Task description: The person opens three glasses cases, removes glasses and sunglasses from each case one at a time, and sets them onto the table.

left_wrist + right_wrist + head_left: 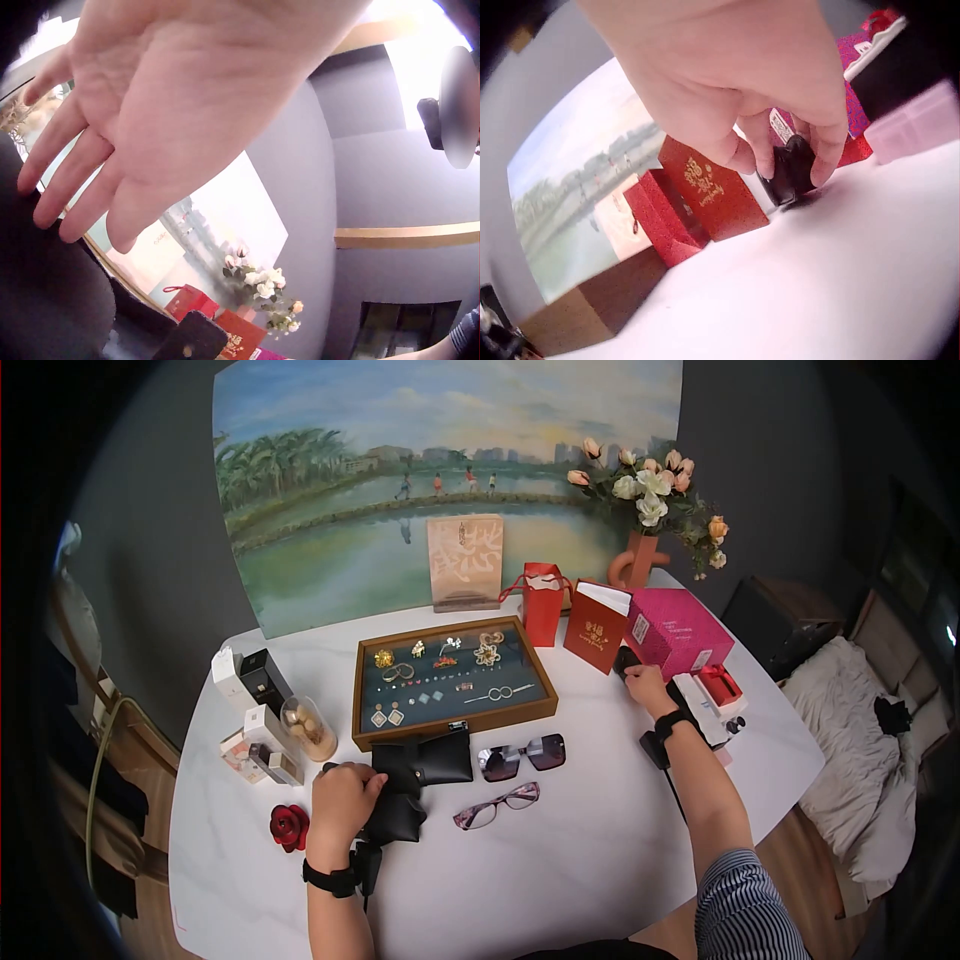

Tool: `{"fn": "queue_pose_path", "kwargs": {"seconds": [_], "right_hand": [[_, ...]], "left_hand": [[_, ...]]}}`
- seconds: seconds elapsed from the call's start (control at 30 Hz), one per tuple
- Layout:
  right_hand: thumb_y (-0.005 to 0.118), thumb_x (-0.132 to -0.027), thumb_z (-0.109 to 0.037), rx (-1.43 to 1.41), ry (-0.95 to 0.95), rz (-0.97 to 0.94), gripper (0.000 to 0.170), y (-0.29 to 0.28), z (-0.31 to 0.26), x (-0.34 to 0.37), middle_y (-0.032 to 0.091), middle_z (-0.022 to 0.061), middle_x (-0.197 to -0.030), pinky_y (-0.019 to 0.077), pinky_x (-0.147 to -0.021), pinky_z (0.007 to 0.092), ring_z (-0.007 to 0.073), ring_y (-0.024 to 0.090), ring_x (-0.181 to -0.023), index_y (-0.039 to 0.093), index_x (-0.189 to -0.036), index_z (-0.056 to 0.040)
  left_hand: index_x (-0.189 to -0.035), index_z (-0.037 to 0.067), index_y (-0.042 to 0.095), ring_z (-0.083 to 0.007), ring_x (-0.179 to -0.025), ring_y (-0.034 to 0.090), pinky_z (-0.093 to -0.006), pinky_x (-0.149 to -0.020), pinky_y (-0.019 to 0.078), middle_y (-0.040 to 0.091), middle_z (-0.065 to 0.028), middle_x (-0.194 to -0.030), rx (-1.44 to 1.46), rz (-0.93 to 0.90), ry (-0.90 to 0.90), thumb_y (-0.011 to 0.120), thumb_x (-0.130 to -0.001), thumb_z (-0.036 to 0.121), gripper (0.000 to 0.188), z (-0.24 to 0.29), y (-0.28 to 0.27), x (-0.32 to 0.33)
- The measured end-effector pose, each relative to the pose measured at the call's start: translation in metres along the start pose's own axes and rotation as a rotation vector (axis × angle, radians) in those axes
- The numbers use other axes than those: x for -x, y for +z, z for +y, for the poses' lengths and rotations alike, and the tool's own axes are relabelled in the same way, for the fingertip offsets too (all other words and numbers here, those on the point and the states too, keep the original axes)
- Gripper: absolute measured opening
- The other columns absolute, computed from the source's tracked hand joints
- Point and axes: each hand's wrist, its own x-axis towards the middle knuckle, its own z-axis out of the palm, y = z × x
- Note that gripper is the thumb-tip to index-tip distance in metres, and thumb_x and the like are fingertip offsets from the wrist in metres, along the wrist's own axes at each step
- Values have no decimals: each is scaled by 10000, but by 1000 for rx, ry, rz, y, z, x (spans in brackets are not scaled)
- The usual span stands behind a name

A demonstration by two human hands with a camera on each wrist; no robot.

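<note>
Striped sleeve (745, 915) is showing between four and five o'clock. Glasses (500, 803) are lying at six, sunglasses (545, 754) at five. Left grip (345, 800) is lying spread against black pouches (422, 760) at seven. Beyond the central jewellery case (372, 710)'s near edge, right grip (648, 688) is pinching a small black item (791, 172) at three, beside a red card (597, 630). A painting (350, 510) is standing farthest, at twelve.

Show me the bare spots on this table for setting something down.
The widest lies between the patterned glasses and the right forearm, toward the near edge of the table. Another separates the sunglasses from the right hand. It's crowded around the tall black box at left and the pink box.
</note>
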Motion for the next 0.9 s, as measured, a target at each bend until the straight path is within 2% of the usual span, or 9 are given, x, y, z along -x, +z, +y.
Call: {"fn": "queue_pose_path", "kwargs": {"seconds": [0.07, 0.1, 0.2, 0.33, 0.47, 0.5, 0.57, 0.7, 0.9], "right_hand": [[582, -889, -200, -661, 318, -151, 321, -7, -1, 7, 677, 123, -1011, 475, -914, 331, 223, 588, -1030, 667, -1148, -31], [544, -938, -233, -796, 363, -220, 350, -12, 1, 13, 630, 72, -1133, 466, -902, 310, 150, 528, -1113, 627, -1206, -23], [530, -946, -234, -1026, 330, -169, 388, -44, -24, 52, 565, 65, -1233, 463, -927, 352, 150, 475, -1195, 573, -1283, -45], [572, -922, -186, -1148, 294, -54, 371, -61, -37, 81, 527, 108, -1291, 488, -862, 340, 165, 526, -1140, 597, -1257, -28], [550, -919, -166, -873, -78, 36, 393, -74, -78, 112, 379, 96, -1370, 455, -977, 333, 187, 442, -1236, 579, -1295, -52], [619, -874, -113, -953, -124, 15, 403, -79, -102, 124, 419, 148, -1340, 301, -1068, 315, 244, 396, -1277, 614, -1277, -121], [554, -877, 12, -964, -342, -89, 409, -85, -150, 147, 370, 87, -1347, 462, -966, 310, 179, 454, -1205, 600, -1276, -66], [566, -860, 68, -1174, -489, -339, 420, -78, -232, 182, 400, 92, -1305, 465, -921, 276, 183, 460, -1200, 623, -1248, -84], [561, -869, 54, -1172, -721, -383, 336, -64, -268, 195, 397, 98, -1310, 483, -907, 289, 195, 464, -1198, 656, -1164, -77]], "left_hand": [[-879, 21, 727, -347, -808, 663, -397, -755, 509, 694, -172, -848, 33, 31, -11, 663, -855, 192, 184, 6, -5, -1], [-879, 21, 727, -347, -808, 663, -397, -755, 509, 694, -172, -848, 38, 29, -14, 663, -855, 192, 184, 8, -5, 0], [-953, 19, 707, -341, -840, 661, -395, -754, 510, 691, -174, -913, 147, 171, 38, 660, -857, 153, 171, 18, -10, -1], [-1013, 8, 678, -333, -887, 651, -374, -759, 510, 680, -168, -988, 240, 234, 84, 652, -861, 101, 180, 33, -15, 1], [-1056, 4, 662, -302, -926, 654, -336, -792, 509, 678, -147, -1027, 439, 229, 146, 649, -863, 63, 201, 50, -16, 5], [-1108, 7, 643, -283, -950, 654, -322, -826, 507, 675, -137, -1043, 425, 274, 251, 652, -863, 57, 250, 51, -13, 6], [-1259, 31, 554, -279, -1095, 598, -340, -892, 495, 600, -148, -1208, 453, 220, 318, 673, -845, 43, 431, 58, -16, 9], [-1426, 78, 375, -281, -1251, 488, -368, -974, 474, 416, -146, -1413, 512, 289, 347, 715, -796, -4, 720, 71, -19, 15], [-1346, 74, 470, -283, -1166, 547, -357, -898, 506, 500, -134, -1325, 459, 375, 311, 751, -776, 47, 636, 55, -18, 7]]}}
